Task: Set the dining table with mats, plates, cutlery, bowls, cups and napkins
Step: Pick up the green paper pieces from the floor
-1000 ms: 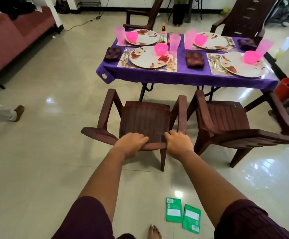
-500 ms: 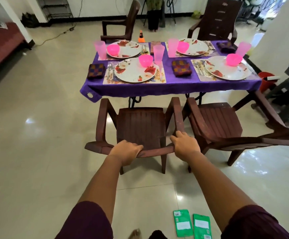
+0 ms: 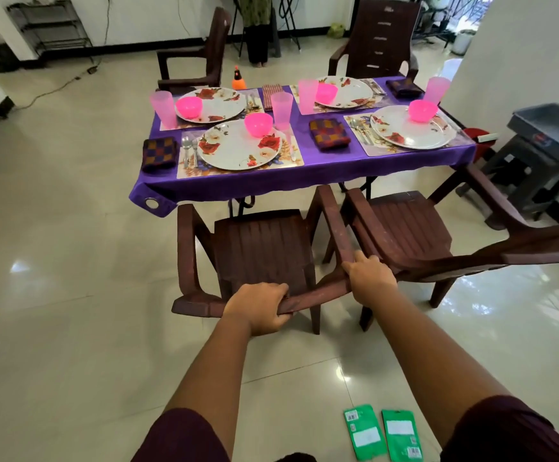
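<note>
In the head view, both hands grip the top rail of a dark brown plastic chair (image 3: 264,251) in the middle of the frame. The left hand (image 3: 258,310) has its fingers curled over the rail near its centre, and the right hand (image 3: 369,278) has its fingers wrapped round the rail's right end where it meets the armrest. The chair faces the table (image 3: 304,173), which fills the upper middle of the frame under a purple cloth, and its seat front lies just below the cloth's near edge. A second chair (image 3: 408,228) of the same kind stands just to its right, their armrests near each other. On the table are four place settings, each a mat with a flowered plate and a pink bowl on the plate. The near left plate (image 3: 238,150) carries a bowl (image 3: 258,124) at its upper right, with cutlery (image 3: 189,150) on the mat at its left and a checked napkin (image 3: 159,154) further left by the table's corner. A pink cup (image 3: 282,106) stands just behind this setting. Another checked napkin (image 3: 329,133) lies between the two near settings, and the near right plate (image 3: 411,131) holds its own bowl (image 3: 423,110). Two more chairs stand at the far side of the table. Two green packets (image 3: 383,433) lie flat on the tiled floor at the lower right of the frame.
</note>
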Demonstrator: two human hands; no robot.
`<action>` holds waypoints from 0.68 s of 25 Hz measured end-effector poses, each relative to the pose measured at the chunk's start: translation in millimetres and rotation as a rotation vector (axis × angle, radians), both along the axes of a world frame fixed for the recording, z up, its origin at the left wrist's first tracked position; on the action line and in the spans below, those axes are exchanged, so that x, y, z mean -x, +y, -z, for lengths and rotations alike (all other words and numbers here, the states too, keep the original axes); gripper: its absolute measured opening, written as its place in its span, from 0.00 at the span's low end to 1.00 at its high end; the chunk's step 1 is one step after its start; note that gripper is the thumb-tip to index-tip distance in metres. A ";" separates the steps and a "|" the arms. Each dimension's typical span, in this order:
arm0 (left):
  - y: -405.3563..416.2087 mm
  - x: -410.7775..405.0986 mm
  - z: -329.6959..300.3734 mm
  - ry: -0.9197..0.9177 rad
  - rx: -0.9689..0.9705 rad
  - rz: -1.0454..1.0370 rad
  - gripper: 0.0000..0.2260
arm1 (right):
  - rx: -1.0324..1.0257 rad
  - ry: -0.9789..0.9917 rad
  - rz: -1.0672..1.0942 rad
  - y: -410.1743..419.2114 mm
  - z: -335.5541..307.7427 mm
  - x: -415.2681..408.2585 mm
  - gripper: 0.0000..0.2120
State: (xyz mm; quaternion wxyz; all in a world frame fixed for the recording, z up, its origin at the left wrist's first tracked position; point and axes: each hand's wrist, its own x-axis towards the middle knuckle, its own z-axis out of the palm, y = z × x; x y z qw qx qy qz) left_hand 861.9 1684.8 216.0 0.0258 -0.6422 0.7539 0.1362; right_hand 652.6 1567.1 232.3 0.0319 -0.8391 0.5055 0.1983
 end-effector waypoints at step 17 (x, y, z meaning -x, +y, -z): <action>-6.5 -4.9 6.0 0.069 -0.062 -0.010 0.41 | -0.023 -0.051 0.010 -8.4 14.0 1.7 0.22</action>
